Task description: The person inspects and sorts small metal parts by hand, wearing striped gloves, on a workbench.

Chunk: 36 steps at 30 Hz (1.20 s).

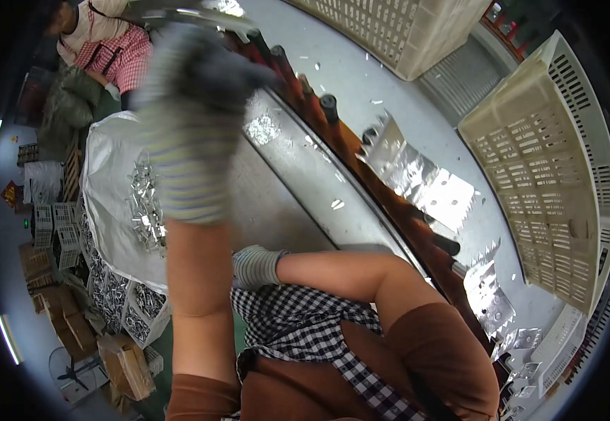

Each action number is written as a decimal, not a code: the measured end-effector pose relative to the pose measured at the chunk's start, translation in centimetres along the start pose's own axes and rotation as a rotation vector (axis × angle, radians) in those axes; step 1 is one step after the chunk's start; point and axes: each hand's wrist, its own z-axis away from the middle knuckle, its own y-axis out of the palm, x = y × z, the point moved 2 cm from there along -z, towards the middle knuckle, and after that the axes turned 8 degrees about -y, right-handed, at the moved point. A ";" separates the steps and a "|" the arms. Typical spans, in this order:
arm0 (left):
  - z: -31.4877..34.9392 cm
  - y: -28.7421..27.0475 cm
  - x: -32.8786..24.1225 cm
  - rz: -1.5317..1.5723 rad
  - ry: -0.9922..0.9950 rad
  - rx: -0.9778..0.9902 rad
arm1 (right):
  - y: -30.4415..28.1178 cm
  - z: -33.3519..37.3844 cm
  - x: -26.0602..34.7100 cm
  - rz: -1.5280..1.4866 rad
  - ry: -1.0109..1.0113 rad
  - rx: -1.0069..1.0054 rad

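Note:
My left hand (196, 84), in a striped grey knit glove with a dark coating, is raised above the far left end of the metal worktable (249, 189). Motion smears its fingers, so I cannot make out whether it holds anything. My right hand (257, 266), gloved alike, rests low by my checked apron (298, 316) at the table's near edge, its fingers mostly hidden. Small shiny metal scraps (263, 128) lie heaped on the table just right of the left glove. A white sack (112, 175) with cut metal pieces (145, 210) stands beside my left forearm.
Along the table runs a rusty brown bar (361, 161) with black knobs. Beyond it lie toothed metal sheets (424, 179) and cream plastic crates (544, 154). Crates of metal parts (112, 288), cardboard boxes (126, 365) and a fan (73, 375) stand left. Another person (112, 52) sits at the far left.

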 end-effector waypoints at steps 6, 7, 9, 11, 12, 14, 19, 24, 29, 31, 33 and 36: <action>5.1 -5.6 -9.7 0.242 0.127 -0.130 | -2.2 1.4 0.9 0.027 0.096 0.111; 7.0 -8.2 -10.5 0.288 0.189 -0.213 | -2.0 1.2 0.6 0.032 0.100 0.145; 11.3 -13.2 -12.8 0.284 0.388 -0.572 | -0.7 0.6 0.3 0.045 0.075 0.140; 13.9 -16.1 -12.3 0.239 0.513 -0.845 | -1.2 1.0 1.0 0.032 0.085 0.127; 14.4 -16.4 -10.7 0.303 0.411 -0.993 | -1.6 1.3 1.1 0.024 0.098 0.114; 14.9 -17.1 -7.7 0.367 0.297 -1.132 | -1.8 1.4 0.8 0.046 0.103 0.144; 12.6 -13.9 0.0 0.260 -0.125 -0.641 | -1.9 1.2 0.8 0.083 0.104 0.268; 7.7 -0.9 6.5 -0.368 -0.434 -0.303 | 4.5 -1.7 -3.2 0.158 -0.083 -0.026; 5.6 2.6 8.5 -0.535 -0.661 -0.208 | 0.9 -0.7 0.2 -0.136 -0.305 -0.117; 3.6 3.1 10.3 -0.331 -0.643 -0.348 | 4.5 0.0 -2.6 -0.251 -0.200 -0.052; 2.7 1.8 10.5 -0.279 -0.570 -0.308 | 7.5 -0.6 -5.0 -0.371 -0.106 0.029; 2.4 1.0 8.1 -0.337 -0.130 -0.176 | 8.5 -2.6 -5.2 -0.132 -0.219 -0.113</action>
